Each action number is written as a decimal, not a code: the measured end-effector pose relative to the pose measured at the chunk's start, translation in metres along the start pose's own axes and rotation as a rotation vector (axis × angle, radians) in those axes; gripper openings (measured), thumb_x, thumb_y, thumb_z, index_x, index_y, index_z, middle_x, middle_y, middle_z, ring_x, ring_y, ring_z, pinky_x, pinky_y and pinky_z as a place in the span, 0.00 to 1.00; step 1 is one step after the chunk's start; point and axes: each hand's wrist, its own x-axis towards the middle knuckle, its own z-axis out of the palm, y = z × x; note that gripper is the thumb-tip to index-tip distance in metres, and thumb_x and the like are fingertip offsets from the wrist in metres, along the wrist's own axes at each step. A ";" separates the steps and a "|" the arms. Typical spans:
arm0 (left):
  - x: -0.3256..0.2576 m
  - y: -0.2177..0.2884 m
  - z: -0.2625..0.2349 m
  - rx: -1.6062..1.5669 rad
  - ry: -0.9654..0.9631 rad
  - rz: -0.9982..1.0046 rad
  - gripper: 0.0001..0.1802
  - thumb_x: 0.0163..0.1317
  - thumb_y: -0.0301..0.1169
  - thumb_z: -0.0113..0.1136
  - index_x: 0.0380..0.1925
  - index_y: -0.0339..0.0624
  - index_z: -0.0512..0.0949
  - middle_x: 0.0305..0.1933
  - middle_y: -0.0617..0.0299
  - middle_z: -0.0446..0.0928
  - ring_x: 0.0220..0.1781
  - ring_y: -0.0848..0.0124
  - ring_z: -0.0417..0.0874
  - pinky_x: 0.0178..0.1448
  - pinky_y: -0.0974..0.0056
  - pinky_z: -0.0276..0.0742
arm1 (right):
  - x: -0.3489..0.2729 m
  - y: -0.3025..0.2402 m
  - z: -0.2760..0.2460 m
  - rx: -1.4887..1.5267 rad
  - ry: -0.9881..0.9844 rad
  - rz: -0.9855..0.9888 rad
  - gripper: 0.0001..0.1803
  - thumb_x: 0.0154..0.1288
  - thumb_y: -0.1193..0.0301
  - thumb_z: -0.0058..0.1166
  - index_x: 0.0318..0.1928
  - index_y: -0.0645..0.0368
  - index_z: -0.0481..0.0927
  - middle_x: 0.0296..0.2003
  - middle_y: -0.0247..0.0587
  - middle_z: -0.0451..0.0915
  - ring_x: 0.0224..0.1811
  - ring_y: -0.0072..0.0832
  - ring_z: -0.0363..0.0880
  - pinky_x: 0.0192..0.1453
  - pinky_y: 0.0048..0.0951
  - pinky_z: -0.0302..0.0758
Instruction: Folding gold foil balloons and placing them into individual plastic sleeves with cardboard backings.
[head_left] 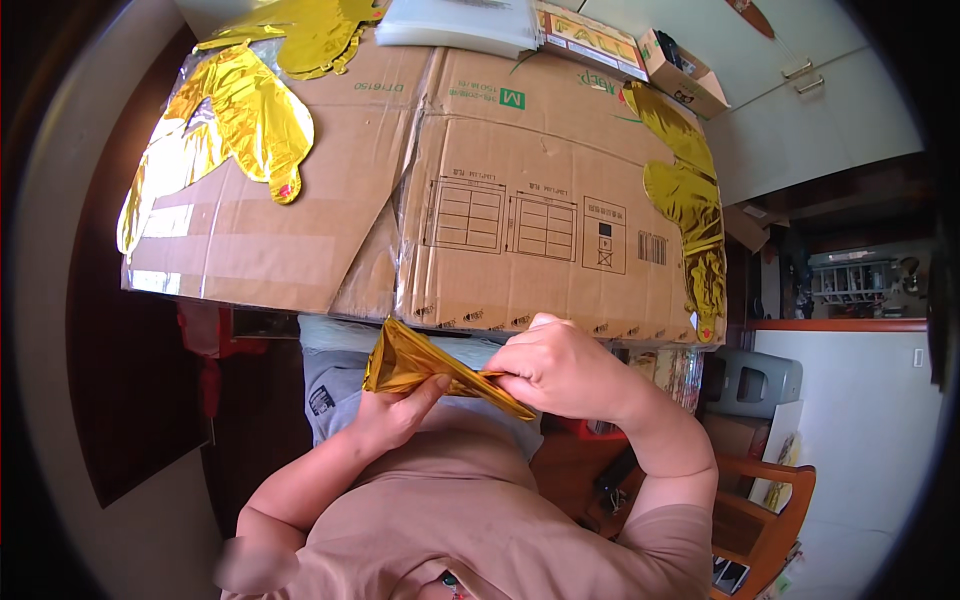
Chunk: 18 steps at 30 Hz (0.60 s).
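My left hand point(396, 412) holds a folded, limp gold foil balloon point(408, 360) in front of my belly, just below the near edge of the cardboard. The thumb lies along the foil, and the other fingers are mostly hidden behind it. At the balloon's right part, my right hand point(548, 366) pinches the foil between thumb and fingers. A narrow end of the foil points down and to the right beneath that hand.
Flattened cardboard point(330, 180) covers the work surface. Flat gold foil balloons point(255, 115) lie at its left, with others point(685, 200) along the right edge. Clear plastic bags point(460, 25) and small boxes point(685, 75) stand at the back. A wooden chair point(790, 500) is at lower right.
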 end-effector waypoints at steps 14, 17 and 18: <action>0.006 0.015 0.008 -0.185 0.058 -0.066 0.09 0.71 0.24 0.60 0.49 0.33 0.79 0.46 0.61 0.82 0.46 0.73 0.81 0.51 0.67 0.78 | 0.003 0.014 -0.013 0.353 -0.089 0.094 0.13 0.68 0.74 0.56 0.49 0.65 0.85 0.37 0.51 0.86 0.37 0.44 0.86 0.43 0.36 0.81; 0.006 0.014 0.007 -0.161 0.051 -0.065 0.10 0.71 0.23 0.60 0.49 0.32 0.79 0.46 0.61 0.82 0.46 0.73 0.81 0.51 0.66 0.78 | 0.005 0.013 -0.015 0.333 -0.107 0.160 0.11 0.65 0.75 0.57 0.46 0.65 0.86 0.34 0.51 0.87 0.33 0.39 0.87 0.41 0.33 0.81; 0.006 0.014 0.007 -0.154 0.050 -0.062 0.10 0.70 0.23 0.60 0.49 0.32 0.79 0.46 0.61 0.82 0.46 0.73 0.81 0.51 0.66 0.78 | 0.006 0.011 -0.016 0.327 -0.109 0.188 0.11 0.64 0.75 0.58 0.45 0.65 0.86 0.33 0.50 0.87 0.32 0.38 0.87 0.41 0.32 0.81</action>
